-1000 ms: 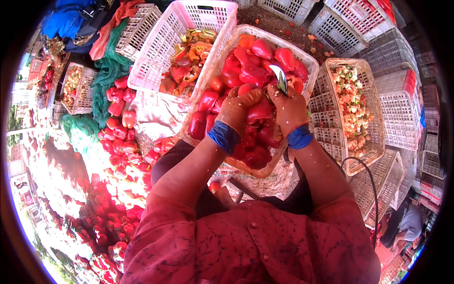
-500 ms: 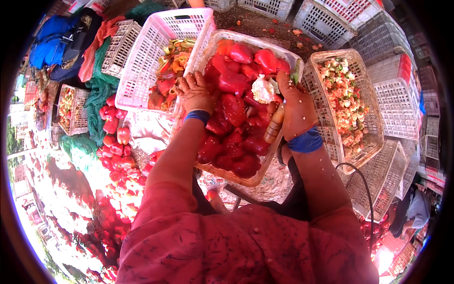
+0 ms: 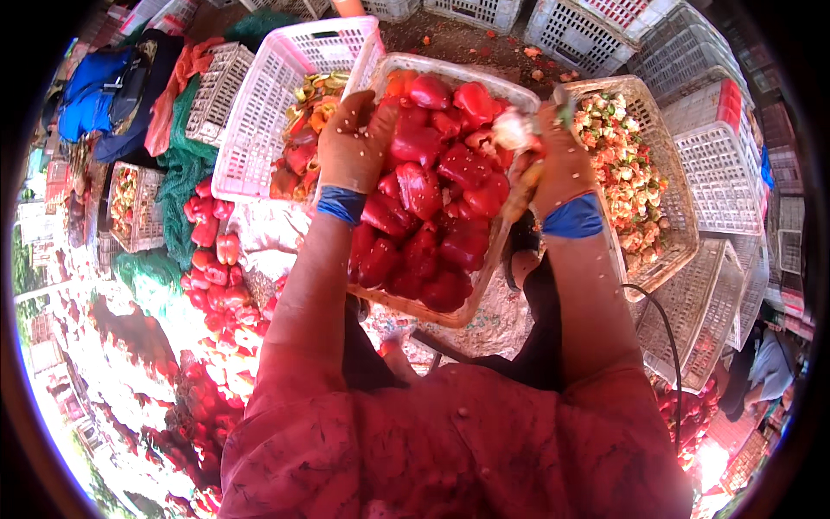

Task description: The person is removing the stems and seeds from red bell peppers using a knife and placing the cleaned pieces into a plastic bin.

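Observation:
A crate (image 3: 478,318) full of red bell peppers (image 3: 420,190) stands in front of me, with pale seeds scattered over them. My left hand (image 3: 353,147) is over the crate's left rim, thumb and fingers apart and nothing visible in it. At the right rim my right hand (image 3: 562,169) is closed around a wooden-handled tool (image 3: 522,192); its working end is hidden. A whitish pepper core (image 3: 513,130), blurred by motion, sits at the fingers of that hand. Both wrists wear blue bands.
To the left, a pink-white crate (image 3: 259,112) holds pepper scraps (image 3: 316,112). A crate (image 3: 683,216) of pepper cores (image 3: 622,164) stands at the right. Whole red peppers (image 3: 212,285) lie on the ground at left. Stacked crates (image 3: 713,164) line the right side.
My left hand has lifted from the peppers and drawn its fingers in. The right hand has shifted right, toward the crate of cores, with the tool and the whitish core.

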Action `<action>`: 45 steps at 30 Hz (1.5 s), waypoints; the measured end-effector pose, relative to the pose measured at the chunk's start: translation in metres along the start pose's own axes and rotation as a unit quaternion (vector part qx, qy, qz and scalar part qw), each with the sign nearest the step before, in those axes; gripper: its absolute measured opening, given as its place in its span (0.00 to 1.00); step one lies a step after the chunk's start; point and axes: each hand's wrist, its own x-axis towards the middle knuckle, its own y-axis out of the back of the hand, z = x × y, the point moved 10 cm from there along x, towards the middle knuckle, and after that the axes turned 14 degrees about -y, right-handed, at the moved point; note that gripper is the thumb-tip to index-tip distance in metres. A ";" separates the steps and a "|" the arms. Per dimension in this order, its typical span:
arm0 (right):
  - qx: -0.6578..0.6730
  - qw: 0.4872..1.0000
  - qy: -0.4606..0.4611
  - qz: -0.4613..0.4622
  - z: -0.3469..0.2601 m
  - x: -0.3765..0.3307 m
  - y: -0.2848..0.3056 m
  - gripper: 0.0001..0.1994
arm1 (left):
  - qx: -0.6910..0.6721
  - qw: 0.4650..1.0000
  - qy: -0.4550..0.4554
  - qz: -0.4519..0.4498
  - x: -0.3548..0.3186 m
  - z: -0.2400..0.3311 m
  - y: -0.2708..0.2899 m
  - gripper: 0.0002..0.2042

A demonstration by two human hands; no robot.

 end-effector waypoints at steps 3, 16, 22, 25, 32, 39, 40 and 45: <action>0.055 0.994 0.060 0.078 -0.015 0.042 0.082 0.24 | -0.028 0.993 0.025 0.113 0.001 0.016 0.080 0.16; 0.049 0.996 -0.047 -0.065 0.046 0.125 0.058 0.18 | 0.600 0.656 0.441 0.125 -0.440 -0.075 0.475 0.06; -0.092 0.994 0.065 0.019 0.063 0.073 -0.061 0.22 | 0.386 0.619 0.589 0.348 -0.710 -0.146 0.448 0.16; -0.202 0.973 0.110 0.033 0.061 0.083 -0.057 0.23 | 0.338 0.612 0.615 0.364 -0.682 -0.147 0.426 0.31; -0.228 0.972 0.049 0.033 0.076 0.110 -0.061 0.24 | 0.417 0.583 0.697 0.024 -0.595 -0.170 0.412 0.39; -0.196 0.980 0.011 0.033 0.092 0.117 -0.065 0.27 | 0.441 0.523 0.728 -0.045 -0.589 -0.202 0.413 0.28; -0.178 0.983 0.025 0.046 0.091 0.113 -0.067 0.26 | 0.441 0.523 0.728 -0.036 -0.588 -0.204 0.414 0.28; -0.184 0.983 0.018 0.024 0.084 0.117 -0.049 0.26 | 0.428 0.530 0.716 0.153 -0.604 -0.186 0.425 0.27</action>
